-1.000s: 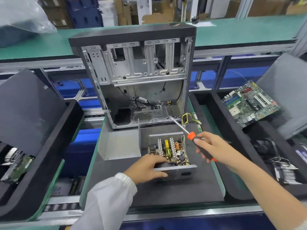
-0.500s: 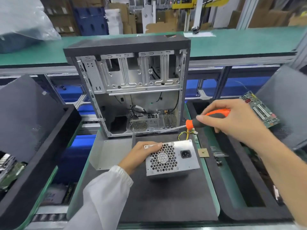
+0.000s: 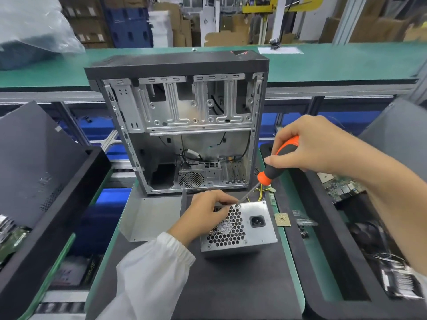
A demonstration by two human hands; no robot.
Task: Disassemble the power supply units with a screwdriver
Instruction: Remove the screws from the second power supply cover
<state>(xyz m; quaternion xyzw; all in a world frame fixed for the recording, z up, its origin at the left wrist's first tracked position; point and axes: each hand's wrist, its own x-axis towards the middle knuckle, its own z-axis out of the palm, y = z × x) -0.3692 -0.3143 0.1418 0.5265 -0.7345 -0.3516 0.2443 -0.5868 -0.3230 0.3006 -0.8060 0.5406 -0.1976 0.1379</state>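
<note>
A silver power supply unit [image 3: 256,236] stands on the black mat [image 3: 231,285] with its honeycomb fan grille and black power socket facing me. My left hand [image 3: 205,211] grips its upper left corner, fingers curled over the top edge. My right hand [image 3: 309,151] holds an orange and black screwdriver [image 3: 270,172] by the handle. The shaft slants down to the left, and its tip sits on a screw at the grille's top right corner. Yellow wires [image 3: 262,189] trail out behind the unit.
An open, stripped computer case [image 3: 184,125] stands upright behind the unit. A loose metal cover [image 3: 150,215] lies to the left. Black foam bins flank the mat; the right one [image 3: 307,227] holds circuit boards [image 3: 342,188] and parts. A small chip [image 3: 282,219] lies by the unit.
The unit was turned from circuit side up to grille facing me. My right hand swung the screwdriver up, then brought its tip down onto the grille screw. My left hand shifted over the top corner.
</note>
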